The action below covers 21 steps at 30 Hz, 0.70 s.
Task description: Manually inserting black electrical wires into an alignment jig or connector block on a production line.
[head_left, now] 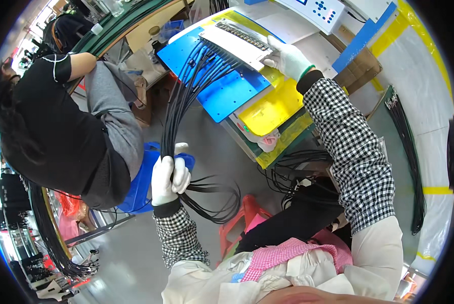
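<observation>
White-gloved, the left hand [170,180] in the head view is clamped around a bundle of black cables [173,119], thumb and fingers wrapped about it over the floor. Above the fist the bundle rises and fans out to a white fixture [235,43], where the cable ends enter along its near side; below the fist, the rest curls off in loose loops to the right. The right hand [287,58], also gloved, has its fingers and thumb closed on the fixture's right end.

The fixture rests on the machine's worktop, just beyond a blue plate [227,96] dotted with small holes. Nearer the person sits a shallow yellow tray [272,112], and a crumpled pale cloth [270,141] is tucked below its edge. At the back stands a control panel [315,10] with round buttons. A cardboard box [361,68] is behind the right forearm, its contents hidden. On the far left, a small blue basket [176,24] holds things too small to tell.

A co-worker [59,126] sits close on the left, with a blue stool [138,187] just behind the left hand. A red stool [239,220] stands near the person's leg, and more black cables hang at the right [409,157].
</observation>
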Available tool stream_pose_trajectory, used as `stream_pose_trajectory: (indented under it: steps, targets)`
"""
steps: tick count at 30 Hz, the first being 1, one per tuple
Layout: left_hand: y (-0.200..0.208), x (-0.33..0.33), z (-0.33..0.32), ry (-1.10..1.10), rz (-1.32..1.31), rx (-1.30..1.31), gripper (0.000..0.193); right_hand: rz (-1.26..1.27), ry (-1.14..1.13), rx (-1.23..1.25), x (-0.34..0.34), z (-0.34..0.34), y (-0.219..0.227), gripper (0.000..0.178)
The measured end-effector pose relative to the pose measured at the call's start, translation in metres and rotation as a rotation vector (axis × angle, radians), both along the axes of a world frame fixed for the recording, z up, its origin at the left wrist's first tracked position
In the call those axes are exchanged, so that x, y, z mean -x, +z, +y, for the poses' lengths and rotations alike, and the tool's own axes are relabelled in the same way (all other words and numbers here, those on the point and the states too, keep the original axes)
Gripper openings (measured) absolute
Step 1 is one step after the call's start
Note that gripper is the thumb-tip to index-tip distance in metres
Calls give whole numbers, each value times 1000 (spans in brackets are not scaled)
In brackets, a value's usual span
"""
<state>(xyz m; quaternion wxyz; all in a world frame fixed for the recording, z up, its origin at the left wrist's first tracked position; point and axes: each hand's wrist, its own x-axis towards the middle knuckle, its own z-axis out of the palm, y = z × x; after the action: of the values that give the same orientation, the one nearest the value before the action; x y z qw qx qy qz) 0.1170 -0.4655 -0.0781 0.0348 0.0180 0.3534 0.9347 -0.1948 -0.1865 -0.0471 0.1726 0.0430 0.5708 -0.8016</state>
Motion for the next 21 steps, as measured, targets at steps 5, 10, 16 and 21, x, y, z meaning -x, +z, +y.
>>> stream_pose_trajectory:
  steps: [5, 10, 16, 21]
  targets:
    - [8, 0, 1, 23, 49, 20, 47, -21, 3, 4, -1, 0, 1, 53]
    - [22, 0, -3, 11, 63, 61, 48, 2, 6, -23, -15, -1, 11, 49]
    - [35, 3, -5, -26, 113, -6, 50, -18, 0, -69, -25, -6, 20, 47]
    - [44, 11, -1, -60, 157, -48, 51, -17, -123, -75, -24, -13, 18, 42]
